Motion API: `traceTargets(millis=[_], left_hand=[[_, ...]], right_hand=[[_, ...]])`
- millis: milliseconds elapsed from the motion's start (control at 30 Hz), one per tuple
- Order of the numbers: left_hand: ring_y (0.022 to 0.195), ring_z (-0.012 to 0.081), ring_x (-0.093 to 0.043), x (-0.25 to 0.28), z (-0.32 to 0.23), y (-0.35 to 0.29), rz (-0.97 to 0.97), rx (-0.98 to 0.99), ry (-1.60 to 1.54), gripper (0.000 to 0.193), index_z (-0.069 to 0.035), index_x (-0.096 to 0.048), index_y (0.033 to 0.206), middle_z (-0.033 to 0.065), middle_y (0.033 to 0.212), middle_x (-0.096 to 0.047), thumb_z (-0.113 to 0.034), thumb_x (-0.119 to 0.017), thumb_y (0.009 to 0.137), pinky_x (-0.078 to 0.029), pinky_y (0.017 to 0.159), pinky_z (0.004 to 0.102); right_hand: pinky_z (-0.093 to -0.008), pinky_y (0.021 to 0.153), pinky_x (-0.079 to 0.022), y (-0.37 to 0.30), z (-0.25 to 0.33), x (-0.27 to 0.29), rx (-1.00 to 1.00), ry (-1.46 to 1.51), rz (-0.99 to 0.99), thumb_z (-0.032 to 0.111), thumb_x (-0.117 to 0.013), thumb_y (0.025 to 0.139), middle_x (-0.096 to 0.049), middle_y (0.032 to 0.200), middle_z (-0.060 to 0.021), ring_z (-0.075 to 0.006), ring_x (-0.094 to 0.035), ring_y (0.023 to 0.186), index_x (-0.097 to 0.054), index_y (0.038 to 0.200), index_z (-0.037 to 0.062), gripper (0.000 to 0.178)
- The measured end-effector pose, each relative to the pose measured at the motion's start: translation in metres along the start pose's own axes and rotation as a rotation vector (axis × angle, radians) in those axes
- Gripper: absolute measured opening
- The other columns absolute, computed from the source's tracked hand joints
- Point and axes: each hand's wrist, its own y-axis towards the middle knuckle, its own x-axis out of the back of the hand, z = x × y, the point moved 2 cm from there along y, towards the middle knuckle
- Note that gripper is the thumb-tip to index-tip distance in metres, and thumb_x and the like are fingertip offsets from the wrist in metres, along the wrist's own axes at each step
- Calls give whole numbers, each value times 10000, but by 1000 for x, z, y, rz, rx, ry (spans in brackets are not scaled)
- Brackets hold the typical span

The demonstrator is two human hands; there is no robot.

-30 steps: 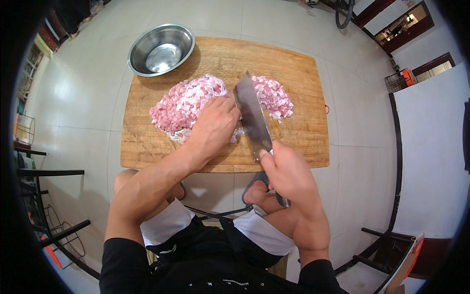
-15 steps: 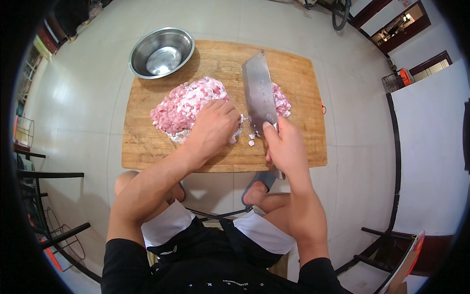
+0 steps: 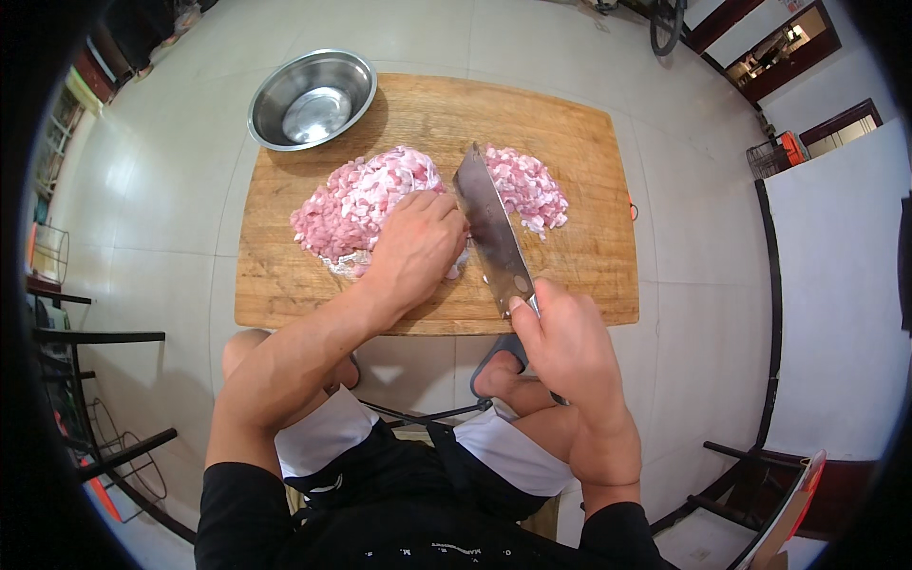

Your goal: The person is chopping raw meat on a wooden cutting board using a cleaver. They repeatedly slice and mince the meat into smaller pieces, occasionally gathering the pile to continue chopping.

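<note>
My right hand point(image 3: 568, 334) is wrapped around the handle of a broad cleaver point(image 3: 491, 226), its thumb against the base of the blade. The blade slants away to the far left, its edge close beside my left fingertips. My left hand point(image 3: 419, 239) has its fingers curled down on pale meat at the right side of a large pile of diced pink meat point(image 3: 366, 201). What the fingertips pinch is mostly hidden under the hand. A smaller heap of diced meat point(image 3: 527, 188) lies just right of the blade. Everything rests on a wooden cutting board point(image 3: 589, 275).
An empty steel bowl point(image 3: 316, 116) stands on the board's far left corner. Below the near edge are my knees and slippered feet point(image 3: 498, 366). Black metal frames point(image 3: 104, 337) stand at the left, and a white panel point(image 3: 836, 294) rises at the right.
The cleaver has come nearer to me and tilted left, its blade now beside my left fingers. More of the smaller meat heap shows. My left hand has stayed almost in place.
</note>
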Motion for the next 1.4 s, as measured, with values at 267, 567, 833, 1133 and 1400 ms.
traceTargets(millis=[267,567,833,1133,1400], left_hand=[[1020,319,-675,-1,2,-1,-1,-3,-12,95,-62,-748,941,101,980,-690,-140,-796,917,-545,951,451],[1031,321,-674,-1,4,-1,23,-42,-32,93,-68,-738,954,94,984,-687,-143,-786,925,-537,975,455],[1091,277,-678,10,3,-2,125,-167,-53,94,-128,-734,991,53,1008,-668,-147,-775,909,-449,1189,521],[1104,231,-683,18,19,4,150,-191,56,109,-152,-756,1025,11,1007,-677,-209,-795,941,-403,1225,571],[1072,253,-687,46,11,2,304,-278,-173,123,-122,-783,1039,37,985,-699,-215,-804,961,-444,1182,507]], right_hand=[[-625,689,-545,-4,-6,-7,164,-59,-11,205,-632,1092,-684,766,-341,-559,-689,739,-596,898,-50,321],[-632,795,-564,47,-2,-27,-78,95,40,232,-601,1100,-724,898,-372,-585,-708,893,-667,1053,-96,338],[-426,516,-549,91,-36,-17,-240,467,14,188,-607,1073,-690,739,-150,-233,-684,488,-668,1019,-71,272],[-328,478,-445,65,-37,14,-240,533,-60,209,-624,1114,-617,740,-31,-124,-574,483,-617,984,2,244],[-447,551,-526,15,-25,24,-167,272,114,265,-665,1080,-683,726,-193,-282,-683,533,-648,980,-41,322]])
